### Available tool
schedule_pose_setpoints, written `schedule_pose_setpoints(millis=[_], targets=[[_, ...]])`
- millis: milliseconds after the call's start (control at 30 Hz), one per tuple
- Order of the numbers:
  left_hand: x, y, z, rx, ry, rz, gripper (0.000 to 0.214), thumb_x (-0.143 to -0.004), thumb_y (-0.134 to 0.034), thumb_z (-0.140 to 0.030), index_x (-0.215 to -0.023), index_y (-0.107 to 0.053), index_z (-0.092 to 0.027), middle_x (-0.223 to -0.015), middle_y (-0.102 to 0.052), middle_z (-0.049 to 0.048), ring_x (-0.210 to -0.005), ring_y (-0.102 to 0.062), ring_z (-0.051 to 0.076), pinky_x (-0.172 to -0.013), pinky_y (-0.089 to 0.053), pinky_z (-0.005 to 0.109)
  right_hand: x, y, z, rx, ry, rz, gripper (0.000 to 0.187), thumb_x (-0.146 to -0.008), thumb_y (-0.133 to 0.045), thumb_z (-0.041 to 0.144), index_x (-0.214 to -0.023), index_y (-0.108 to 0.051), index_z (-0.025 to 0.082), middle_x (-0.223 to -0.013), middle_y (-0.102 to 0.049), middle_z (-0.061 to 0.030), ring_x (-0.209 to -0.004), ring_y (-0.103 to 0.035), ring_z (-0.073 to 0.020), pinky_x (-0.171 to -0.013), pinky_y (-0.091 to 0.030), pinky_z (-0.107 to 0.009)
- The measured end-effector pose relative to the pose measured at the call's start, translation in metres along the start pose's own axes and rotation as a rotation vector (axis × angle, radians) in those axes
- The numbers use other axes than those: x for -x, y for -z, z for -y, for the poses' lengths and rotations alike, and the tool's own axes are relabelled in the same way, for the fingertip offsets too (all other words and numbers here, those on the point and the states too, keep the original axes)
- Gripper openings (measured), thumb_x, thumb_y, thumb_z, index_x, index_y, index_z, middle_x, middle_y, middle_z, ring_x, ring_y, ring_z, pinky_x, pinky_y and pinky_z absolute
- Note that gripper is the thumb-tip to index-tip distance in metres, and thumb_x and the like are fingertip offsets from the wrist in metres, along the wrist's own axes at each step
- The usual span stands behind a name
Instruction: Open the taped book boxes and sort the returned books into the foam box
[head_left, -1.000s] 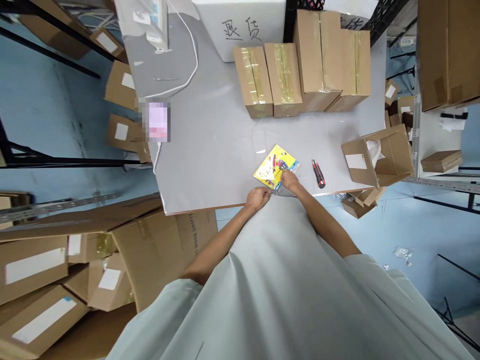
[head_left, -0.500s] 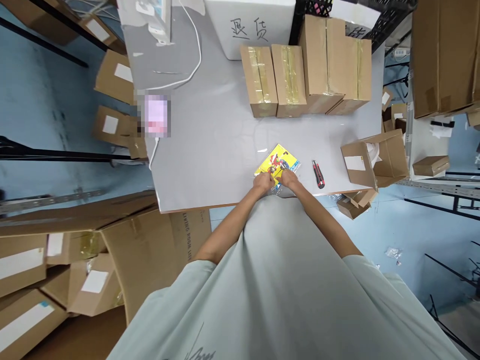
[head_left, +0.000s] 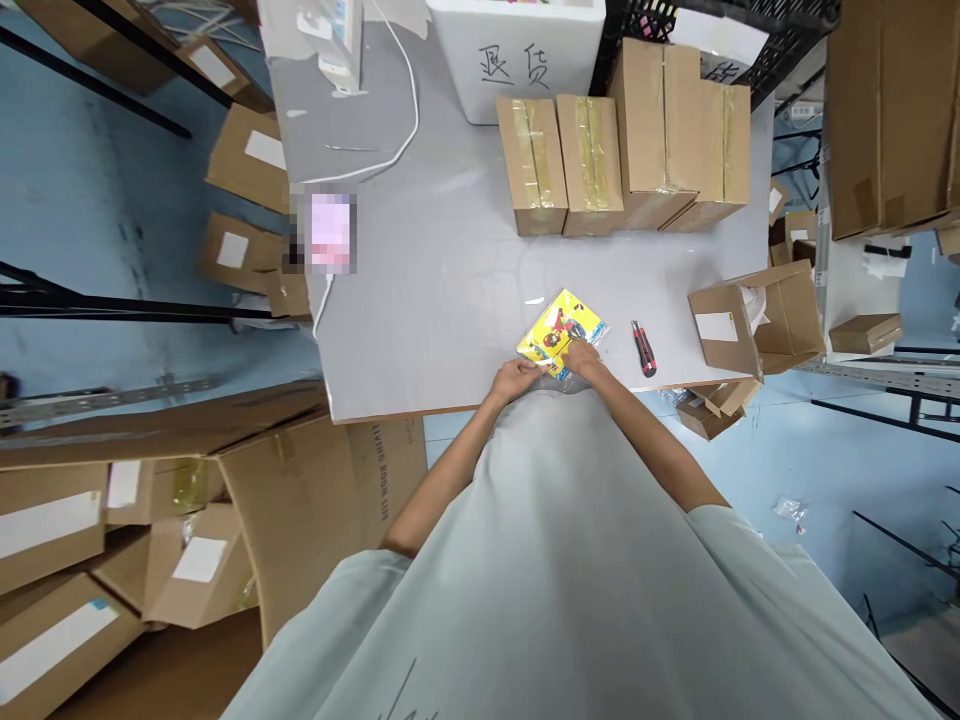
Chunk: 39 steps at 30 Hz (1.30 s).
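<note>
At lower centre of the frame I see the yellow packet (head_left: 561,330) in its clear sleeve, flat on the grey table (head_left: 450,280) by the front edge, where both hands reach it. The right hand (head_left: 583,357) is closed on its near corner, probably to steady it. The left hand (head_left: 514,380) curls at the sleeve's edge, and I cannot tell whether it pinches. A utility knife (head_left: 643,348) lies just right. 0.5 s ago the left hand sat on the packet; now it has drawn back lower left.
</note>
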<state>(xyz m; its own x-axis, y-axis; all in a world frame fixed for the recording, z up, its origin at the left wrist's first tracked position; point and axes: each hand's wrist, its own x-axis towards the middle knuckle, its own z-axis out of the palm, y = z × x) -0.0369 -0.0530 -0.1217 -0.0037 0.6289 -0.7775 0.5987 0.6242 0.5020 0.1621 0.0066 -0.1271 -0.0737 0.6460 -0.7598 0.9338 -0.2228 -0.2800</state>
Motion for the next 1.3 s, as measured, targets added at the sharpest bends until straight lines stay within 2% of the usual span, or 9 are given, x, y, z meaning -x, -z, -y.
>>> schedule_pose_setpoints(millis=[133,333,533,667,833,967,1067,1200,1300], targets=[[-0.019,0.005,-0.025,-0.135,-0.04,-0.142,0.044,-0.088,-0.078,-0.062,-0.107,-0.082,-0.023,-0.117,-0.085,0.013,-0.114,-0.076,0.032,-0.094,-0.055,0.036,0.003,0.005,0.017,0.099,-0.039,0.003,0.036,-0.105,-0.071,0.031,-0.134,-0.077,0.01,-0.14,-0.074,-0.0275,-0.134,-0.07,-0.0371,-0.112,-0.055,-0.043],[-0.035,0.002,-0.041,-0.214,-0.016,-0.116,0.02,-0.085,-0.079,-0.036,-0.095,-0.085,-0.019,-0.115,-0.084,0.0219,-0.115,-0.077,0.037,-0.092,-0.054,0.039,0.004,0.009,0.041,0.177,0.088,-0.005,0.035,-0.105,-0.07,0.025,-0.136,-0.077,0.011,-0.142,-0.075,-0.0232,-0.14,-0.066,-0.0323,-0.117,-0.048,-0.035],[-0.031,0.008,-0.019,-0.071,-0.035,-0.121,0.019,-0.087,-0.069,-0.029,-0.097,-0.084,-0.024,-0.114,-0.086,0.0111,-0.113,-0.076,0.031,-0.093,-0.055,0.033,-0.002,0.008,0.049,0.206,0.06,0.001,0.041,-0.113,-0.053,0.032,-0.13,-0.08,0.007,-0.136,-0.077,-0.0263,-0.134,-0.069,-0.0336,-0.115,-0.049,-0.038],[-0.025,0.016,0.004,0.061,-0.018,-0.123,0.022,-0.089,-0.064,-0.03,-0.099,-0.083,-0.024,-0.11,-0.086,0.0053,-0.105,-0.076,0.024,-0.091,-0.056,0.028,-0.005,0.005,0.054,0.2,0.027,-0.012,0.041,-0.112,-0.055,0.033,-0.127,-0.081,0.005,-0.136,-0.076,-0.0295,-0.138,-0.067,-0.036,-0.117,-0.047,-0.041],[-0.012,0.017,0.039,0.21,0.059,-0.15,0.025,-0.087,-0.064,-0.036,-0.097,-0.082,-0.022,-0.098,-0.084,0.0053,-0.095,-0.076,0.021,-0.086,-0.057,0.027,-0.005,-0.002,0.057,0.145,-0.01,-0.059,0.045,-0.113,-0.054,0.036,-0.132,-0.078,0.004,-0.147,-0.07,-0.0304,-0.144,-0.062,-0.0362,-0.123,-0.043,-0.043],[-0.006,0.018,0.06,0.308,0.114,-0.201,0.029,-0.087,-0.064,-0.039,-0.099,-0.083,-0.021,-0.089,-0.082,0.0048,-0.086,-0.075,0.021,-0.081,-0.058,0.028,-0.01,-0.007,0.061,0.07,-0.048,-0.096,0.045,-0.115,-0.047,0.032,-0.13,-0.078,0.004,-0.141,-0.072,-0.0311,-0.141,-0.064,-0.0368,-0.121,-0.045,-0.044],[-0.017,0.027,0.062,0.365,0.132,-0.257,0.032,-0.088,-0.064,-0.04,-0.103,-0.083,-0.019,-0.087,-0.081,0.0056,-0.082,-0.074,0.02,-0.079,-0.057,0.028,-0.014,-0.007,0.061,-0.004,-0.029,-0.102,0.038,-0.113,-0.048,0.029,-0.119,-0.08,0.009,-0.128,-0.079,-0.0248,-0.128,-0.071,-0.0339,-0.114,-0.05,-0.041],[-0.041,0.057,0.06,0.411,0.115,-0.321,0.03,-0.085,-0.073,-0.039,-0.102,-0.083,-0.017,-0.089,-0.081,0.0053,-0.074,-0.07,0.018,-0.077,-0.055,0.028,-0.01,0.001,0.048,-0.125,0.05,-0.102,0.035,-0.111,-0.052,0.034,-0.103,-0.081,0.017,-0.106,-0.084,-0.011,-0.104,-0.078,-0.0272,-0.098,-0.058,-0.034],[-0.052,0.085,0.066,0.385,0.018,-0.323,0.034,-0.071,-0.091,-0.035,-0.098,-0.081,-0.018,-0.083,-0.078,0.0016,-0.064,-0.063,0.014,-0.07,-0.052,0.026,-0.001,0.013,0.025,-0.209,0.098,-0.16,0.029,-0.108,-0.056,0.034,-0.11,-0.081,0.02,-0.113,-0.085,-0.0071,-0.106,-0.078,-0.024,-0.1,-0.059,-0.032]])
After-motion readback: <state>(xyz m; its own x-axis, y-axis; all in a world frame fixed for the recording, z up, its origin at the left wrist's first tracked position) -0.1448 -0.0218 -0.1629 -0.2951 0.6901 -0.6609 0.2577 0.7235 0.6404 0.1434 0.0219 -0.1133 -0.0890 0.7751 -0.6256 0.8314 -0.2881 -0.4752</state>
